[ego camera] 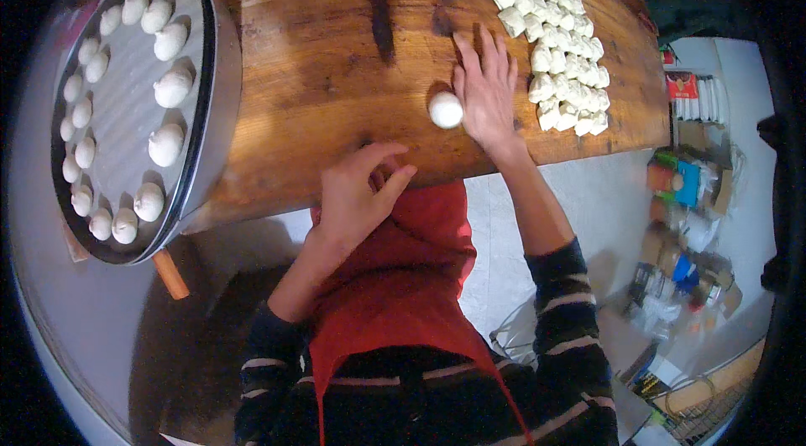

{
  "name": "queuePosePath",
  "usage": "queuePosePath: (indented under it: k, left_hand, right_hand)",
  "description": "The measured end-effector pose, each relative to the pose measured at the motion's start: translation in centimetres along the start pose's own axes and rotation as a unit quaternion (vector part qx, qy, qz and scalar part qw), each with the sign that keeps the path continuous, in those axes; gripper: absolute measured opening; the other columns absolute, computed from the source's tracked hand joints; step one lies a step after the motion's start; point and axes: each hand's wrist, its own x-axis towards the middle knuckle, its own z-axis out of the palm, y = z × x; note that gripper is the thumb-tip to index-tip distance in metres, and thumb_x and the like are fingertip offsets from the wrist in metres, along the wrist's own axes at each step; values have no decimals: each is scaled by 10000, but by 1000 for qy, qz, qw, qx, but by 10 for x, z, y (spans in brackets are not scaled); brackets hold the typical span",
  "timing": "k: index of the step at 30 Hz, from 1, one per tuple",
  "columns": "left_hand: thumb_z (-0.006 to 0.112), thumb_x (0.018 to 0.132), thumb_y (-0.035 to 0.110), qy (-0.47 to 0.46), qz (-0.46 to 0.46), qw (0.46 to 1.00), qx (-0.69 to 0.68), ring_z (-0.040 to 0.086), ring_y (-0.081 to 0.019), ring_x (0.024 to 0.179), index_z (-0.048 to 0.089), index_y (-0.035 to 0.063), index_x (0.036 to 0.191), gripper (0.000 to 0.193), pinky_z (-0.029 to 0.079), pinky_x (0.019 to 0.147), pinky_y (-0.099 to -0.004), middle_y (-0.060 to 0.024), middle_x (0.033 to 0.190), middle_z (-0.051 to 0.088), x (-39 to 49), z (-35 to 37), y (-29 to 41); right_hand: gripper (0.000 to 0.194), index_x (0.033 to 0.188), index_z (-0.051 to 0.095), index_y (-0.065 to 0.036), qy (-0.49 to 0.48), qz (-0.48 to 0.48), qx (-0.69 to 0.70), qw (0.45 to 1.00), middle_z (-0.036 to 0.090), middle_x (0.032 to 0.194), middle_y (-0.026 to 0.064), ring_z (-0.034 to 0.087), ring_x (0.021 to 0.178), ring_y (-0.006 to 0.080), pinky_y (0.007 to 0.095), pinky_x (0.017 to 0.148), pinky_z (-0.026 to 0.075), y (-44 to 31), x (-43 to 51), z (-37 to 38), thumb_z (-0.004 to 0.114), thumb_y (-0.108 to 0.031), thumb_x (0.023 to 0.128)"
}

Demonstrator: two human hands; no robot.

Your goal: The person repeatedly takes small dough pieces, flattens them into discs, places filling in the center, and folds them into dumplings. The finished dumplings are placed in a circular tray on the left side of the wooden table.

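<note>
A smooth round dough ball [446, 110] sits on the wooden table [302, 87]. My right hand [488, 84] lies palm down just right of it, fingers spread towards the rows of cut dough pieces [567, 62]; its inner edge is beside the ball. My left hand [362, 184] hovers at the table's front edge, thumb and fingers curved and apart, with nothing seen between them. At the left, a large round steamer tray [214, 87] with a pale liner [132, 112] holds several rounded dough balls [172, 87], mostly around its rim.
A dark streak-like mark [381, 11] crosses the far part of the table. A wooden handle or stick [170, 274] juts out below the tray. Boxes and bags [686, 257] are piled on the floor at the right. A red apron [397, 269] touches the table's front edge.
</note>
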Motion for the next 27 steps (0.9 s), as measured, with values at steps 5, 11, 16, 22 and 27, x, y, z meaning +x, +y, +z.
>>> queuePosePath:
  k: [5, 11, 16, 22, 27]
  left_hand:
    - [813, 891, 149, -20, -21, 999, -12, 743, -237, 797, 782, 83, 1057, 181, 593, 739, -357, -107, 950, 778, -11, 10, 1]
    - [784, 917, 141, 25, 20, 999, -13, 711, -225, 681, 768, 65, 1032, 139, 573, 632, -339, -110, 921, 760, -22, 1, -4]
    - [786, 905, 137, -38, 45, 998, 6, 727, -255, 727, 763, 64, 1010, 130, 583, 661, -356, -114, 932, 761, -23, 13, 8]
    - [785, 901, 131, -7, 33, 999, -12, 734, -274, 776, 764, 68, 999, 118, 585, 685, -366, -109, 934, 757, -24, 6, 3]
    - [781, 904, 128, -32, 41, 998, -22, 735, -269, 779, 765, 72, 997, 110, 586, 681, -366, -107, 930, 755, -29, 11, 8]
  right_hand:
    - [539, 1560, 493, -201, -22, 24, -7, 999, 375, 1640, 219, 317, 1523, 463, 691, 1200, 252, -16, -11, -12, 597, -300, 1041]
    - [480, 1502, 587, -199, -44, -7, -47, 998, 317, 1688, 210, 303, 1537, 460, 680, 1191, 279, -28, -49, -29, 625, -264, 1028]
    - [487, 1533, 544, -169, -3, 50, -28, 998, 284, 1694, 232, 250, 1557, 465, 694, 1194, 255, -10, 17, 18, 555, -302, 1065]
    - [529, 1565, 498, -165, -38, -30, -39, 998, 305, 1677, 247, 269, 1540, 483, 708, 1191, 252, -18, -68, -16, 563, -309, 1060]
    - [543, 1572, 485, -178, -46, 31, -31, 998, 302, 1679, 245, 263, 1542, 480, 702, 1199, 247, -26, 4, 2, 575, -312, 1054]
